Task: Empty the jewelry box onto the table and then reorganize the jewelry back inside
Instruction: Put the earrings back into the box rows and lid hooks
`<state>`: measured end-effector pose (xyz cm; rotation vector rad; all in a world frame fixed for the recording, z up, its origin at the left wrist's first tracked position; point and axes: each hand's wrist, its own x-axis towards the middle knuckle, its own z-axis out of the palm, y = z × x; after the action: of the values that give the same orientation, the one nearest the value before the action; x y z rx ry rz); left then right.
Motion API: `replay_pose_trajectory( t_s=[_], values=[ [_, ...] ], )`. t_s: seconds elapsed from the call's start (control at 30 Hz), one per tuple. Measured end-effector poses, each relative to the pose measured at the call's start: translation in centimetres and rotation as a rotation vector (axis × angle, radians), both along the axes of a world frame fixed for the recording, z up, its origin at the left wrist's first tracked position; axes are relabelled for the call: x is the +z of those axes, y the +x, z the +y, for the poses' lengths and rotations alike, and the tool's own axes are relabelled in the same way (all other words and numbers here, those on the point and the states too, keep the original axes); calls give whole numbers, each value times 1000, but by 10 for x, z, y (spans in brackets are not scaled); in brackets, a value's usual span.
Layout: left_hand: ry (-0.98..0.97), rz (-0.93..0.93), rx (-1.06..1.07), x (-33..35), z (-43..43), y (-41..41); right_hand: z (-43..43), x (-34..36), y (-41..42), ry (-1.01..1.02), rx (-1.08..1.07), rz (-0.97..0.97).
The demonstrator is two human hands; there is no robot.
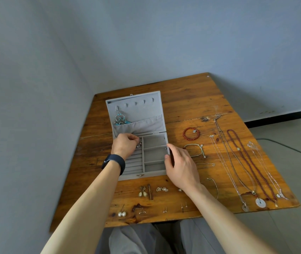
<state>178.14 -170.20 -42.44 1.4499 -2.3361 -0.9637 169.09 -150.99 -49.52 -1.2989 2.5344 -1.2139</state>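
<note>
An open grey jewelry box point(153, 153) sits on the wooden table point(191, 99), lid upright. A blue beaded earring point(119, 119) hangs on the lid's hooks above a fabric pocket. My left hand point(125, 145), with a dark wristband, reaches into the box's back left compartment, fingers pinched on a small silvery piece point(139, 144). My right hand point(181, 166) grips the box's right wall. Laid out on the table are a red bead bracelet point(191, 133), a green bangle point(194, 149), long necklaces point(245, 162) and earrings point(143, 192).
Small stud earrings point(165, 209) and pearl earrings point(121, 214) lie along the table's near edge. Walls close in behind and to the left of the table. A dark cable point(292, 149) runs over the floor at the right. My lap shows below the table edge.
</note>
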Motion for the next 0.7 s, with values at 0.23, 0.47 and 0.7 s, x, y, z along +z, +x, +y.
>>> replay_pose_trajectory(
  t_s=[0.23,0.47,0.7],
  values=[
    [-82,21,-3,-5,7,1,0,0,-1,9,-4,6],
    [-221,-15,-39,-8,13,6,1,0,0,10,2,-2],
    [-265,-121,-157,1,15,12,0,4,0,4,4,-49]
  ],
)
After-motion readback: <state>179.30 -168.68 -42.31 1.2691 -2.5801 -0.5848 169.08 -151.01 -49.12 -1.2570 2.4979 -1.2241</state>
